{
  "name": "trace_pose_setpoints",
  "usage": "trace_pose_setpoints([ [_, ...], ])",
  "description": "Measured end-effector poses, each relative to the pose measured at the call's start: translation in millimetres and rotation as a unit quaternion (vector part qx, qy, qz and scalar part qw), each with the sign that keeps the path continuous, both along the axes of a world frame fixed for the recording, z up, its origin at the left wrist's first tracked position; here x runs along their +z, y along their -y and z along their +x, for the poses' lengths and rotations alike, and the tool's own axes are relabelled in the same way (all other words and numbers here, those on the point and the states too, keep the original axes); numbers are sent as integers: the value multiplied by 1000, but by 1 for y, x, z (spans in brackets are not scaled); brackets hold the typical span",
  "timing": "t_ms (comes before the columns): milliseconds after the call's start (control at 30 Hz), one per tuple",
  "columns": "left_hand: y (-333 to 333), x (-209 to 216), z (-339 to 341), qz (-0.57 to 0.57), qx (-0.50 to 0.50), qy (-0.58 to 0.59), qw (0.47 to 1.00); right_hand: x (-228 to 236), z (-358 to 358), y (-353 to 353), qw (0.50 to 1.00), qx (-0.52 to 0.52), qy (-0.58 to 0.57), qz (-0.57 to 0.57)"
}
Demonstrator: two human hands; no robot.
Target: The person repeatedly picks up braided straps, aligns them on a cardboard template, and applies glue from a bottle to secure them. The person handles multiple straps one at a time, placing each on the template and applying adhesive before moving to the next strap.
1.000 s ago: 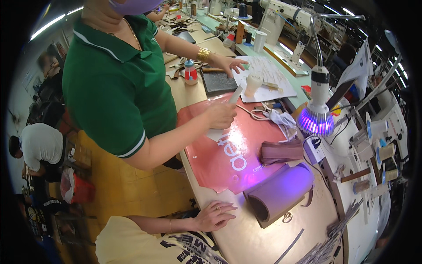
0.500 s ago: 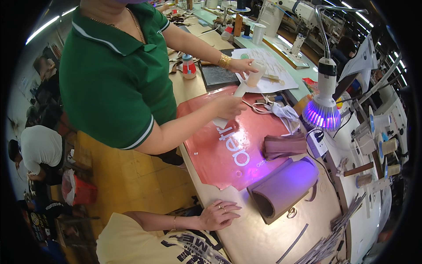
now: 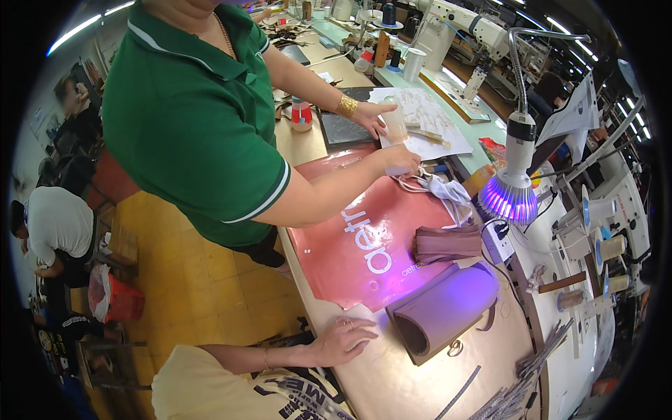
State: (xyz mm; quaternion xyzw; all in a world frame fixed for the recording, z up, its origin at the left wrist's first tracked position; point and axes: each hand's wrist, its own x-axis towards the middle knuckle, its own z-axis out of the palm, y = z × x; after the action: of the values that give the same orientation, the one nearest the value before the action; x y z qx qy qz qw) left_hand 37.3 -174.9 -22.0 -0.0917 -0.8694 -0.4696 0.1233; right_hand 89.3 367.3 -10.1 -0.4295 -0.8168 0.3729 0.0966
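Note:
My left hand (image 3: 341,343) rests on the pale tabletop (image 3: 392,385) near its left edge. Its fingers are stretched out, a ring on one of them, and it holds nothing. Just beyond it lies a large red plastic bag (image 3: 336,262), spread flat. Right of my hand sits a curved stack of brown sheets (image 3: 437,311) under violet light, with a bundle of brown strips (image 3: 448,243) behind it. My right hand is out of view. At the far side, a co-worker in green has one hand on a translucent cup (image 3: 395,129); the other reaches to a white cloth with loops (image 3: 448,196).
A bendable-neck lamp (image 3: 509,199) shines violet over the table. Loose dark strips (image 3: 514,392) and small rings (image 3: 456,348) lie at the near right. A white sheet (image 3: 430,115) and a red-labelled bottle (image 3: 302,115) stand farther back. Thread spools (image 3: 607,248) line the right.
The co-worker's nearer hand has moved farther away and right, from above the red bag to the white cloth. The view has shifted slightly; my left hand stays on the table.

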Motion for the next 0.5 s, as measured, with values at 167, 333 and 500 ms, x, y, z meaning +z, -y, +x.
trace_pose_setpoints([
  [167, 29, 4, -33, -24, 107, -16, 994, -3, -5, 4, 1000, 4, -2, 2],
  [333, 70, 4, -84, -35, 245, -34, 968, -8, -8, 7, 999, 26, -1, 27],
  [500, 115, -1, -143, -41, 287, -87, 953, -8, -14, 14, 998, 42, 0, 39],
])
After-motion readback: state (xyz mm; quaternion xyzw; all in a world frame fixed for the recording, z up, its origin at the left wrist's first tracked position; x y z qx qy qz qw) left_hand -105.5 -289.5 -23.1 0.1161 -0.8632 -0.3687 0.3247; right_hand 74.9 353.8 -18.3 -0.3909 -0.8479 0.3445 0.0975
